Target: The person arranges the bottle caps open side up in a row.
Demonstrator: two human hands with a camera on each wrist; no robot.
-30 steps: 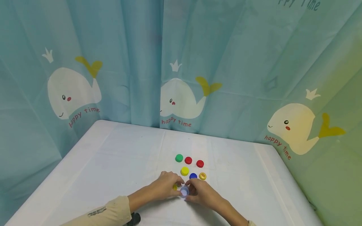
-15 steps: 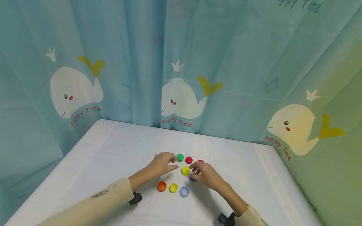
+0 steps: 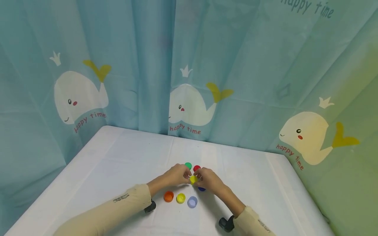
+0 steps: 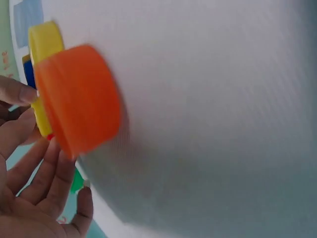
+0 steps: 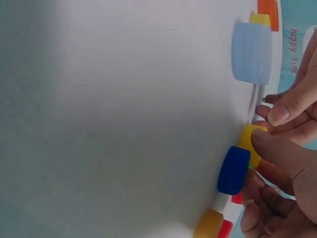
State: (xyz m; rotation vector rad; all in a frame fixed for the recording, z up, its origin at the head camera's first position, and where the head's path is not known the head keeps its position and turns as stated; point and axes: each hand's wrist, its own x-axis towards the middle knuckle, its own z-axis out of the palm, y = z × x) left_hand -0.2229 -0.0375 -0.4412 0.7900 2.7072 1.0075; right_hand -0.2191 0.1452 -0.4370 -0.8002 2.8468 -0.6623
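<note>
Between my two hands, on the white table, lies a yellow bottle cap (image 3: 193, 180). My right hand (image 3: 210, 181) pinches it from the right, its thumb on the cap's near side in the right wrist view. From the left, my left hand (image 3: 178, 174) reaches in with thumb and fingers spread close to the same cap. Just beside the right hand sits a blue cap (image 5: 234, 170), partly covered in the head view. Nearer to me, an orange cap (image 3: 168, 196), another yellow cap (image 3: 180, 198) and a light blue cap (image 3: 192, 202) lie hollow side up in a row.
Behind the hands are a green cap (image 3: 188, 165) and a red cap (image 3: 197, 168). An amber cap (image 5: 208, 225) and a second red cap (image 5: 226, 229) show in the right wrist view. A whale-print curtain (image 3: 147, 65) hangs along the table's far edge.
Both hands have left the light blue cap in the near row and moved farther away to the yellow cap in the middle. The right hand now pinches that cap.
</note>
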